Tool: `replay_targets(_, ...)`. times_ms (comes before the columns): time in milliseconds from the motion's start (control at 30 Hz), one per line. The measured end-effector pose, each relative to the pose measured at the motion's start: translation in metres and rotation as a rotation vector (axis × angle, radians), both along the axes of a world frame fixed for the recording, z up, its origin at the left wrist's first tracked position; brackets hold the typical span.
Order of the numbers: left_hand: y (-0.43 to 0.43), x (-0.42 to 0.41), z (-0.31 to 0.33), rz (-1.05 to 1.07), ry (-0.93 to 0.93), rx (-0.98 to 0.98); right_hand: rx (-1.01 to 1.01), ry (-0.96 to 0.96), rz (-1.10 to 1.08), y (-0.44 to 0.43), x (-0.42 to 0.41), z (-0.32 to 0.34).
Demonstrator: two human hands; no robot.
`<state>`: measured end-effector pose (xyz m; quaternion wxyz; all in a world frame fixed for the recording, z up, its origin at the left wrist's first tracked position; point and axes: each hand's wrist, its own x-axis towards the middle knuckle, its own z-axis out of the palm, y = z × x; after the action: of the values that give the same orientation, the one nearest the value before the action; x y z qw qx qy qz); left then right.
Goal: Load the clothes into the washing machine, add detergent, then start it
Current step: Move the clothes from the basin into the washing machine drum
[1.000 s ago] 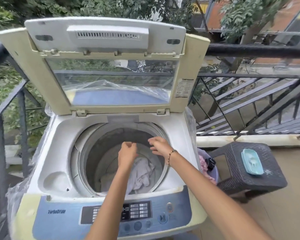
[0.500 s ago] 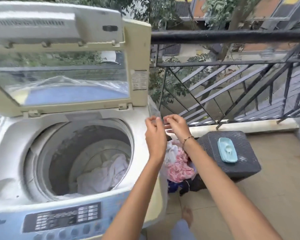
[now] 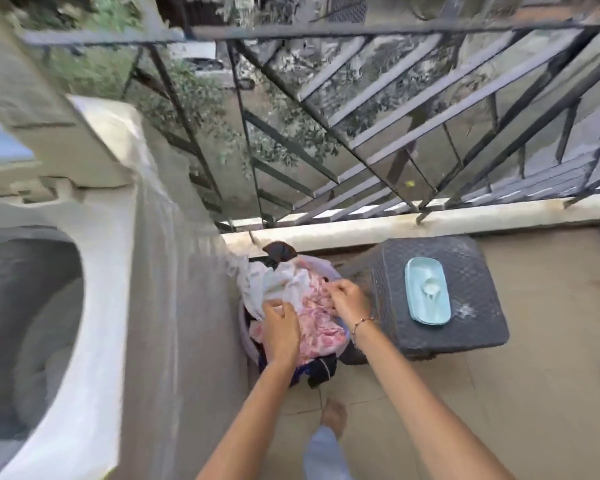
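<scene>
Both hands reach down into the laundry basket (image 3: 244,327) of clothes (image 3: 312,317). The left hand (image 3: 280,329) rests curled on a pink garment (image 3: 321,332); the right hand (image 3: 347,299) pinches its fabric. The washing machine (image 3: 94,271) stands open left of the hands, a stool (image 3: 471,289) to their right.

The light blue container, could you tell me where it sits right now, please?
In the head view it lies right of centre on top of the dark woven stool, the light blue container just right of the laundry basket and below the balcony railing.
</scene>
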<state>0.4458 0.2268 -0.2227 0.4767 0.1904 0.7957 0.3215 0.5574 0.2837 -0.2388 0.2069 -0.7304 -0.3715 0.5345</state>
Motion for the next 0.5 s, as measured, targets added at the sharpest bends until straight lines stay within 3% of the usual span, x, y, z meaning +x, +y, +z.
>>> replay_targets(233,0.008,-0.011,-0.114,-0.028,0.080,-0.189,-0.121,-0.061,0.105,-0.003,0.006,-0.104)
replay_targets(500,0.033,-0.039,-0.196,0.095,0.090,-0.129,-0.172,-0.015,0.141,-0.013,-0.011,-0.175)
